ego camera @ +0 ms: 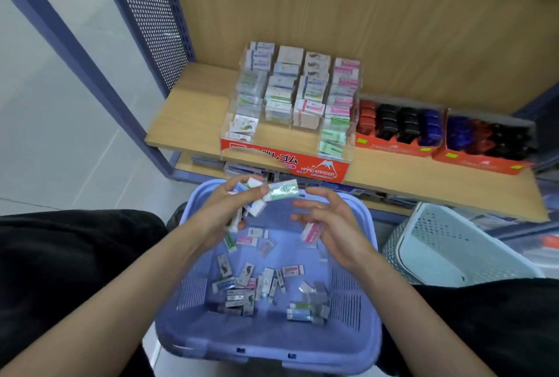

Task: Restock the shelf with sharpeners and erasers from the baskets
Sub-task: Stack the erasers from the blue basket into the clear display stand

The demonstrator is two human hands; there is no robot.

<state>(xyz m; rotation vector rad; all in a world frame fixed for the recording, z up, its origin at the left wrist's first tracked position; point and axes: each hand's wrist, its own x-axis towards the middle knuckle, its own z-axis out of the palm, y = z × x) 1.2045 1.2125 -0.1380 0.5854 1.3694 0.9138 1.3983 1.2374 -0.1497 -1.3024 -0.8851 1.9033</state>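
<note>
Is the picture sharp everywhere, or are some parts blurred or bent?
Head view: the erasers in the blue basket look soft; both hands show slight motion blur, left hand, right hand; the wide lens bends the shelf edges.

We are in a stationery shop: a wooden shelf [193, 122] carries a clear display rack [290, 98] of packaged erasers and orange cartons of sharpeners [399, 131], with stock baskets [272, 337] below.

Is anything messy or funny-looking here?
Nothing looks broken. The erasers lie jumbled at all angles in the purple basket, and the display has an empty front slot in its middle.
</note>
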